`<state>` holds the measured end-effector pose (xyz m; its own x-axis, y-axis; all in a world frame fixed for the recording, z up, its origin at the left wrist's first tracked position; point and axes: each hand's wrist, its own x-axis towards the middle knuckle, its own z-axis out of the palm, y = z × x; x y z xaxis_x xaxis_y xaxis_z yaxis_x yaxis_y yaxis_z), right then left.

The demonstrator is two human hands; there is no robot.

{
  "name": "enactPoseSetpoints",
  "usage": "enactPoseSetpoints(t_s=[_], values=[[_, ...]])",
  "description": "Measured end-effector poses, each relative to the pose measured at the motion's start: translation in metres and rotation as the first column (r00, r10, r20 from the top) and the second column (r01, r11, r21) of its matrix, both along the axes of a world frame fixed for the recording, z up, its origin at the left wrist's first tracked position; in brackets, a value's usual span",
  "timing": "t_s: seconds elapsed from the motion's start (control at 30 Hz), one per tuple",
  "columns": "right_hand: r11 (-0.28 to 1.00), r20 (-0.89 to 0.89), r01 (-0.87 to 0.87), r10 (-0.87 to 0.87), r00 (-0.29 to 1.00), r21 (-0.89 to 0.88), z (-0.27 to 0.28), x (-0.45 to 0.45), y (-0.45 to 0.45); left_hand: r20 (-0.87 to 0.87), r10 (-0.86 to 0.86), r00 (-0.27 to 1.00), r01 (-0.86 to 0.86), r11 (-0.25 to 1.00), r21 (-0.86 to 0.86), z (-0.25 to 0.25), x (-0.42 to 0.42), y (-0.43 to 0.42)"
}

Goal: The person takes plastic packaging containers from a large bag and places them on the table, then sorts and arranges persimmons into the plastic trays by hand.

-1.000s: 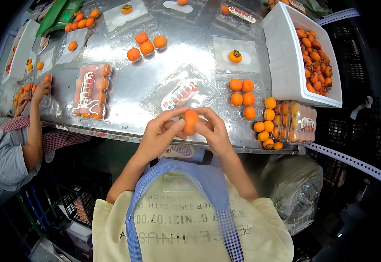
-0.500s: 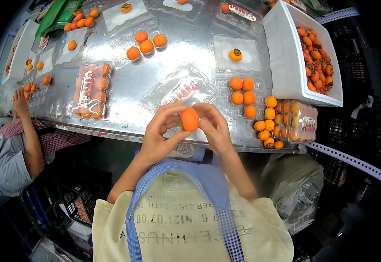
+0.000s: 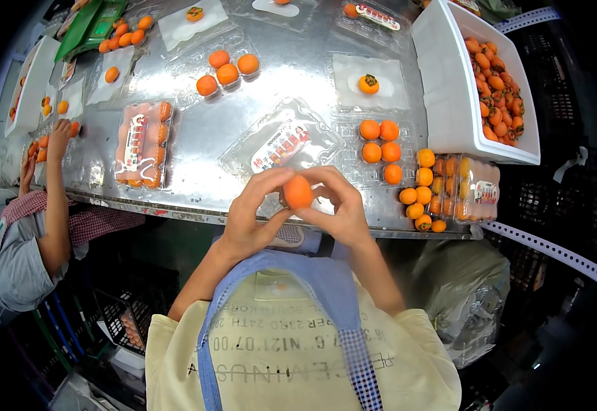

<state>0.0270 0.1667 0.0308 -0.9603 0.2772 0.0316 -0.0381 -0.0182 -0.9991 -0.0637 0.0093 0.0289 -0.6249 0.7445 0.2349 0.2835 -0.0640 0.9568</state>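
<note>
Near the table's front edge, an orange persimmon [image 3: 298,192] is held up between my two hands. My left hand [image 3: 250,214] grips its left side, fingers bent and thumb underneath. On the other side my right hand [image 3: 339,209] curls its fingers and thumb around the fruit. Just beyond them lies a transparent plastic lid [image 3: 244,152] with a printed label. To the right, a transparent tray [image 3: 348,164] has several persimmons in its cups. More loose persimmons [image 3: 423,195] sit at the table edge beside a stacked, filled pack [image 3: 476,190].
A white foam box [image 3: 442,89] full of persimmons stands at the right. A filled, labelled pack [image 3: 142,144] lies left of me, with a partly filled tray [image 3: 187,96] behind it. At the far left, a co-worker's hands [image 3: 59,140] are over other persimmons.
The persimmon has turned slightly between my hands, and my right hand's fingers have shifted around it. The co-worker's second arm has come forward over the table at the left.
</note>
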Motion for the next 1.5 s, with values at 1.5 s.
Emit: enactPoseSetpoints(t_s=[1.5], values=[[0.338,0.167,-0.057,-0.307,0.937,0.940,-0.083,0.072,0.126,0.791,0.145,0.594,-0.064,0.989,-0.133,-0.035,-0.012,-0.005]])
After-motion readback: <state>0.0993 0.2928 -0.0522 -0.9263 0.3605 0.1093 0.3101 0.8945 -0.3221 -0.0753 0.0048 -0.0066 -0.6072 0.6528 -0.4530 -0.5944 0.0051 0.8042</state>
